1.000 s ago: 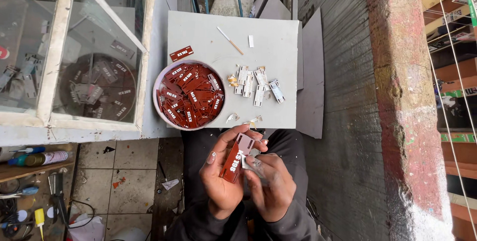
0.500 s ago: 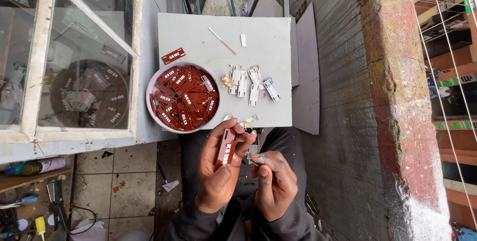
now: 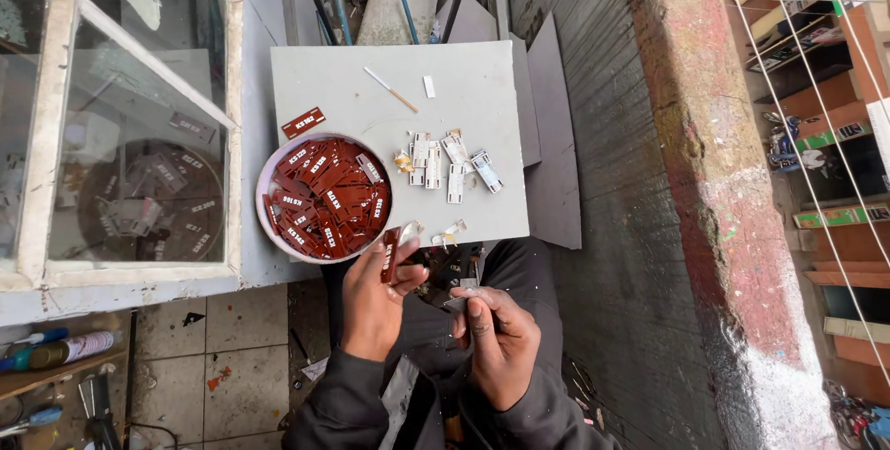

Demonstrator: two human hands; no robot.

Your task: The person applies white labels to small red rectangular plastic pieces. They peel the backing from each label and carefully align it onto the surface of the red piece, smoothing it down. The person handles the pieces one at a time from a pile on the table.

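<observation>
Pinching a small dark-red tag [image 3: 390, 253] edge-on between thumb and fingertips, your left hand [image 3: 375, 302] is now lifting it closer to the near edge of the grey board [image 3: 482, 88], just beside the bowl [image 3: 269, 172] of red tags, higher than a moment ago. Your right hand [image 3: 501, 343] is sitting lower and apart now, fingers curled around a small metal piece [image 3: 461, 297]. White clips [image 3: 450, 164] are lying mid-board.

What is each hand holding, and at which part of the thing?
The left hand pinches a small dark red package at its lower end. The right hand grips something small at its fingertips; what it is cannot be told.
</observation>
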